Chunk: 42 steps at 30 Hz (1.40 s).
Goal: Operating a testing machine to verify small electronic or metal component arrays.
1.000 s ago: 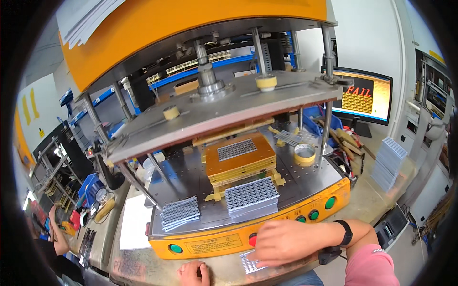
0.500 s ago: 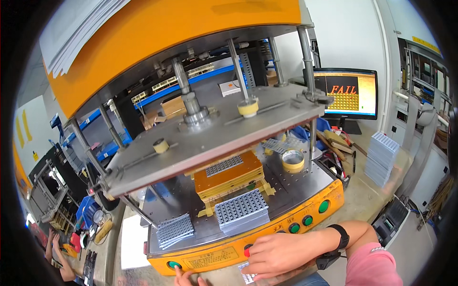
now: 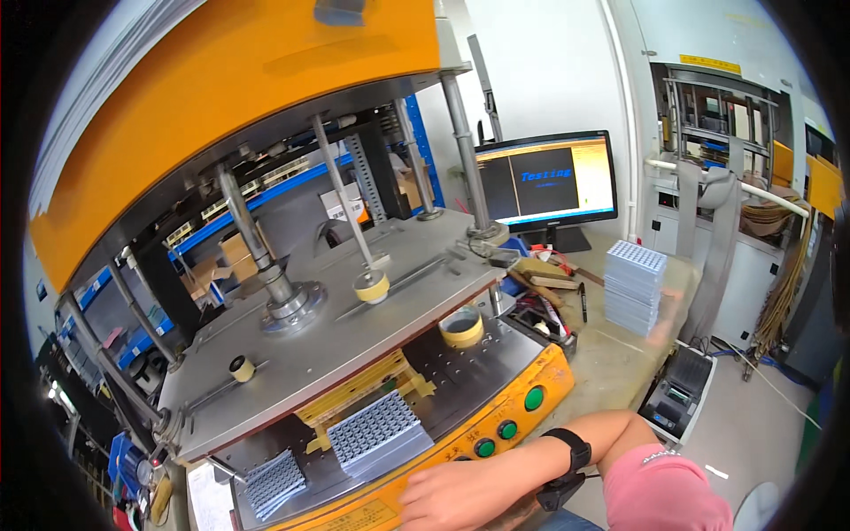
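Observation:
My right hand (image 3: 450, 497) is low at the front of the orange press, its back toward me. Its fingers are curled together, their tips cut off by the lower edge, so what they hold is hidden. My left hand is outside the picture. Nearest the right hand are the press's front panel (image 3: 372, 513) and a stack of grey perforated panels (image 3: 376, 434). A smaller, fanned stack of similar panels (image 3: 274, 484) lies to its left. Above them, the press's thick metal plate (image 3: 354, 310) sits low over a yellow-taped fixture (image 3: 363, 389).
Green buttons (image 3: 534, 398) line the panel's right end. A tape roll (image 3: 461, 327) rests on the press bed. Rightward stand a tall stack of grey panels (image 3: 634, 288), a marker (image 3: 583, 303), a monitor (image 3: 549, 181) with blue lettering and a black device (image 3: 677, 394) below the bench.
The metal plate has come down over the fixture. My view has swung right, and my left hand has left it. The monitor's large red lettering has given way to blue.

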{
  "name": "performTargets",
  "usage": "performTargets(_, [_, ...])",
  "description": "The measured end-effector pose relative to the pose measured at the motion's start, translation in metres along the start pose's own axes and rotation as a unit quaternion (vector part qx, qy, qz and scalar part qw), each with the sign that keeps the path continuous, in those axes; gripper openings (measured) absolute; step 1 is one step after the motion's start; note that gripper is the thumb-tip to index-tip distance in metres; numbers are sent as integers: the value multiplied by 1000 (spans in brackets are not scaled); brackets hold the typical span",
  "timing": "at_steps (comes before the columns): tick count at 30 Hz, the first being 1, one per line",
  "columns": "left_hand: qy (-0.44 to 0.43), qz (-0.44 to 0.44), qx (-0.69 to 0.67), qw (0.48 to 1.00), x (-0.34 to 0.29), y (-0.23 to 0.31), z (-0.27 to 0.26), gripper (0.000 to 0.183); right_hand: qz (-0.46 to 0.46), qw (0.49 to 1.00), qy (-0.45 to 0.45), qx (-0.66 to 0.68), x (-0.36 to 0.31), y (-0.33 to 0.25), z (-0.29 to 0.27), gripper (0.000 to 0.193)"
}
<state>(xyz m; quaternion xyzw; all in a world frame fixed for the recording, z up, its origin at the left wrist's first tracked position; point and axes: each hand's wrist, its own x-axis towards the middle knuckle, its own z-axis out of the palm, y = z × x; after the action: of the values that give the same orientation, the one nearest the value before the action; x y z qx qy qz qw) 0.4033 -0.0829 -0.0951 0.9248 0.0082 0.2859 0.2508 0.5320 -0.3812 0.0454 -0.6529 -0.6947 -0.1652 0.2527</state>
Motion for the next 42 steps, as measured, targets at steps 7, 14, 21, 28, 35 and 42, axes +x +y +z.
performTargets(7, [-5, 12, -5, 1000, 1, -6, 5, 22, 0, 1000, -4, 8, -2, 4, 1, 24])
performTargets(14, [20, 29, -33, 999, -4, -6, 7, 20, 8, 1000, -5, 22, -3, 3, -2, 24])
performTargets(21, [-227, 28, -193, 954, 29, 34, -49, 23, 30, 995, -89, 24, -3, 4, -3, 28])
performTargets(28, [-159, 300, -81, 937, 185, 92, -48, 10, 58, 994, -96, 15, 0, 0, -7, 13])
performTargets(35, [-73, 234, 60, 968, 321, 94, 45, 46, 57, 996, -64, 38, -9, -7, 9, 22])
performTargets(42, [-230, 252, -55, 938, 365, 68, 62, 53, 46, 998, -27, 37, -5, -6, 9, 22])
